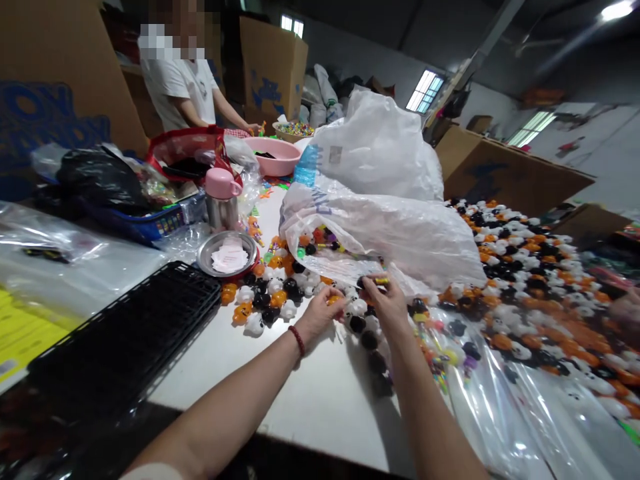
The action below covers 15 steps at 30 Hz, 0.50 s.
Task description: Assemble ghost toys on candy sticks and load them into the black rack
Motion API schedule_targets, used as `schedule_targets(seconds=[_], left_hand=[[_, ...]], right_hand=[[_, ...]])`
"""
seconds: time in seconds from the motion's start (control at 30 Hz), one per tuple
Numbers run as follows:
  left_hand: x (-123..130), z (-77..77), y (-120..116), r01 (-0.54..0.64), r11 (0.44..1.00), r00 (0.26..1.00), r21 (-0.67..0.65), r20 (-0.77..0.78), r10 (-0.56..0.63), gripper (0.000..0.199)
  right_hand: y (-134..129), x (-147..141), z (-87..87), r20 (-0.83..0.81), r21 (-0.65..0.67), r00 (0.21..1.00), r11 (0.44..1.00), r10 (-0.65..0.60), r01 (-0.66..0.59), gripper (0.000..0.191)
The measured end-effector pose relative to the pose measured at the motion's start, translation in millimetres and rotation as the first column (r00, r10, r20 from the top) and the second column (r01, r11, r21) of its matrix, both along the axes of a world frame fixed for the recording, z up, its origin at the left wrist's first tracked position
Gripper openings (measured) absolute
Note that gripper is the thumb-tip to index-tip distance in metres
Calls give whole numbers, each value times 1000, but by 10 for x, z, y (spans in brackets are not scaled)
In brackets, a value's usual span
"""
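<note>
My left hand (324, 312), with a red bead bracelet on its wrist, is closed around a small orange piece (334, 300) over the white table (300, 393). To its right, my right hand (385, 303) pinches a small black and yellow piece (381, 281). Both hands are just in front of an open white plastic bag (400, 227) with colourful small items in its mouth. Black, white and orange toy heads (273, 297) lie left of my hands, and more lie between and beneath them.
A black crate (125, 327), a metal bowl (229, 255) with paper slips and a pink-lidded flask (222, 200) stand left. A large toy pile (530, 267) and clear bags (505, 407) lie right. Across the table, a person (185, 87) stands near a pink basin (275, 157).
</note>
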<state>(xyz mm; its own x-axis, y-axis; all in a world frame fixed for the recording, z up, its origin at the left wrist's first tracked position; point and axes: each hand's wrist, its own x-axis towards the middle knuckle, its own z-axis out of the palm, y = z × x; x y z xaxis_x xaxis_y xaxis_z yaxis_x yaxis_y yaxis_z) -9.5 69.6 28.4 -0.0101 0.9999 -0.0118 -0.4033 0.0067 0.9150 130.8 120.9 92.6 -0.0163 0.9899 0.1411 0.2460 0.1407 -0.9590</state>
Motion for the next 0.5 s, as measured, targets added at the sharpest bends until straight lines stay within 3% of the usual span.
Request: schedule_targets(seconds=[0.07,0.13,0.27,0.5], left_hand=[[37,6,-7,60,996,974,-72,224,-43,38],[66,13,-27,100,989,947,-112,316,-60,39],[92,30,-63,137,977,936,-165,343,-73,43],[80,62,-55,113,963,919,-245,394,-8,43]], right_hand=[[-317,174,-34,-255,-102,966,995,-36,10,42],[-562,265,-83,-354,-166,932,986,-75,17,43],[-775,280,-196,-373,-231,926,972,-62,-28,39],[-780,211,-267,-338,-234,941,971,-33,-50,38]])
